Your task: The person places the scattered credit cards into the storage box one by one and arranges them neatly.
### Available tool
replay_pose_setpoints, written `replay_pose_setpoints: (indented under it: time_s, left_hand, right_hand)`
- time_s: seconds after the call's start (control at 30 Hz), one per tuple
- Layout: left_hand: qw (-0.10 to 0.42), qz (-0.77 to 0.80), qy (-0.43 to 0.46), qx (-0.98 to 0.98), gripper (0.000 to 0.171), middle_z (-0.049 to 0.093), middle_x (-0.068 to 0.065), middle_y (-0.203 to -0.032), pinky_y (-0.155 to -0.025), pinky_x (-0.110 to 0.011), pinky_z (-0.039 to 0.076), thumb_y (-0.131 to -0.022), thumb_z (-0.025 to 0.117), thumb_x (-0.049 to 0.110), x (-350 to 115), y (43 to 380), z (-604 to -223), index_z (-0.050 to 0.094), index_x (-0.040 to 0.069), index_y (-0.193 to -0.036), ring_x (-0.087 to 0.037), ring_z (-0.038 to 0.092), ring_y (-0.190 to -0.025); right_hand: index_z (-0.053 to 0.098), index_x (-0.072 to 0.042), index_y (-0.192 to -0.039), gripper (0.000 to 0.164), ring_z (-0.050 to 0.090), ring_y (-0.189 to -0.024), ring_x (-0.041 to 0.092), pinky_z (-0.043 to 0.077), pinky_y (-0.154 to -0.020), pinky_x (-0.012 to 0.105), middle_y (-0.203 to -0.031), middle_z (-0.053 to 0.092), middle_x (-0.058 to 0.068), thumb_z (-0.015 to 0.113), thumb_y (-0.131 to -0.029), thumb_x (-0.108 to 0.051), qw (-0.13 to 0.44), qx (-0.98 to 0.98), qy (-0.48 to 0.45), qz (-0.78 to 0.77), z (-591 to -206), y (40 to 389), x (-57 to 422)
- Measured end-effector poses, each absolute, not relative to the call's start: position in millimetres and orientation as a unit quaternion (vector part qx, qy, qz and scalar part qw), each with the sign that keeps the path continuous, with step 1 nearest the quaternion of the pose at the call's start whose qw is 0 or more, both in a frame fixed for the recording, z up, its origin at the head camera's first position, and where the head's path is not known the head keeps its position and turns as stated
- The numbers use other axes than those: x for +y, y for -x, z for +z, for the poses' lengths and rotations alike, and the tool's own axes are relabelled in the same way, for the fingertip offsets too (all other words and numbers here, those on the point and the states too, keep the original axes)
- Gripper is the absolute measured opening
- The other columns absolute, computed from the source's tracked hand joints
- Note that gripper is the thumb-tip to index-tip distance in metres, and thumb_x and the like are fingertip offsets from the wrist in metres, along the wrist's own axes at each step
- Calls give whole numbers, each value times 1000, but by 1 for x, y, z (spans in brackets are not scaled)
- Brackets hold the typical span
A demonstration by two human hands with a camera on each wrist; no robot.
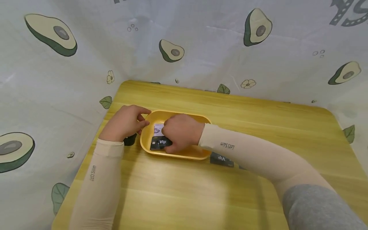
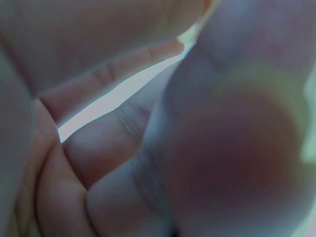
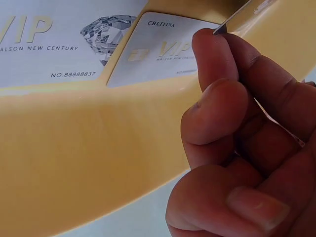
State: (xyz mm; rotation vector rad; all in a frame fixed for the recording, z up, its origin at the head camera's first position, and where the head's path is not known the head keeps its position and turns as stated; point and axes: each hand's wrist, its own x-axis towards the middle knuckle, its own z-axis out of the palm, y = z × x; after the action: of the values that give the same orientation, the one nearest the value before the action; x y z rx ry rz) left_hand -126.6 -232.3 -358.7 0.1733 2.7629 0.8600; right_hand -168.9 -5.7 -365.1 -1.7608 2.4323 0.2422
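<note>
Two hands at one yellow tray [image 1: 175,157], folks, and the left hand [image 1: 123,123] has the left end: thumb and index bent over the rim, gripping it, prob. to stop the tray sliding while the other works inside. Right hand [image 1: 181,132] is down in the tray, fingers [image 3: 215,111] curled, w/ a thin card [image 3: 236,16] seen edge-on at the tips; looks like a pinch, tho exactly which card can't be told from here.

Cards are in the tray's left half: black Vip card [image 1: 157,144] on the near side, partly covered by the right hand, and a white card [image 1: 158,128] just on its far side. Right-wrist cam gives two pale VIP faces, one w/ a diamond print, lying just beside each other; the raised wall prob. keeps them together. Another black card [image 1: 222,160] is outside, by the tray's near right corner, partly hidden by the right forearm.

Surface [image 1: 172,195] is yellow wood-grain w/ rounded far corners; tray sits left of centre, prob. for easy reach w/ both arms. Far side & left: pale sheeting [image 1: 198,35], avocado, leaf & flower prints. Cream sleeves [image 1: 247,145] on both forearms, plus grey fabric [image 1: 316,204] at near right.
</note>
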Motion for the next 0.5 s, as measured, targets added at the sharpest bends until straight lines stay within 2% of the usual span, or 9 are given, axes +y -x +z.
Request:
replay_pose_setpoints:
  time_s: [0.5]
  left_hand:
    - [118,299,-78,944,46,76,-2,-88,-67,-35,52,-99,74,11,-233,127,-360,64,6,-144,-13,67,-59]
  right_hand:
    - [61,-24,-69,41,53,-60,11,43,-52,30,-67,57,-10,66,-87,-61,68,801,591,67,-370,171,-5]
